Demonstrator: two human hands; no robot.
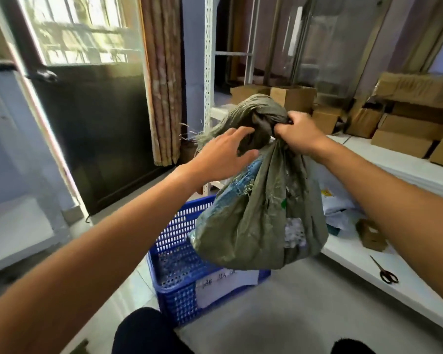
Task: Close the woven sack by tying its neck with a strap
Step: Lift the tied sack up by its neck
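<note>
The right hand (297, 130) is gripping the bunched neck (262, 116) of the woven sack (266, 221), which is hanging vertically over the blue basket (179, 251), while the left hand (220, 154), fingers spread, is hovering just left of that neck.

We count one woven sack (261, 226), one blue basket (174, 238), one pair of scissors (381, 267), a left hand (223, 152), a right hand (296, 130), and at least seven cardboard boxes (292, 98).

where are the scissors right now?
Head view, lower right: the scissors lie on the white table, near its edge, beside a small cardboard box and right of the sack.
</note>
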